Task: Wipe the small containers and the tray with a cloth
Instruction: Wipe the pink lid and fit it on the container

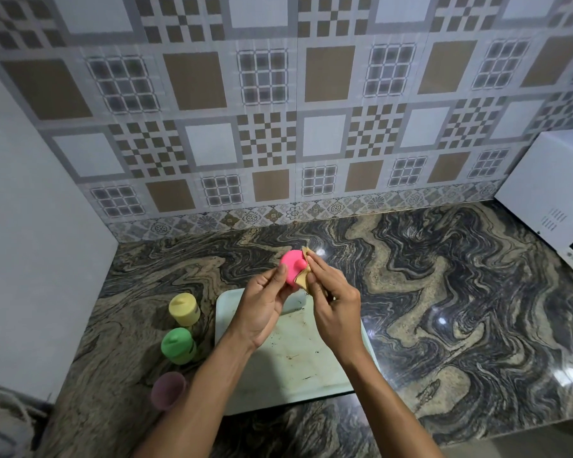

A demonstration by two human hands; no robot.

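1. Pink small plastic container (291, 267) with a knobbed lid is up in the air over the twelve o'clock edge of the pale mint rectangular plastic tray (291, 365), clear of it.
2. My left hand (262, 302) grips it from the seven o'clock side, fingers and thumb curled round its body. My right hand (334, 305) pinches a small folded tan cloth (303, 280) against its three o'clock side, fingers bent close round the fabric.
3. On the swirled dark-and-tan stone counter (444, 292), at nine o'clock of the tray, stand a yellow lidded container (184, 309), a green lidded container (178, 345) and a dull purple container (168, 390). The purple one is too blurred to show whether it has a lid.
4. Dark specks and smears lie on the tray floor, so I judge the tray not yet wiped.
5. What could go wrong:
   - My hold is mostly fingertips. A hard rub from the cloth could twist the pink container loose and drop it onto the tray or counter.
   - Pushing on the knob could pop the lid off.
   - The purple container sits just beside my left forearm, so a careless swing could knock it over.
   - Setting the pink container back on the dirty tray would soil it again.
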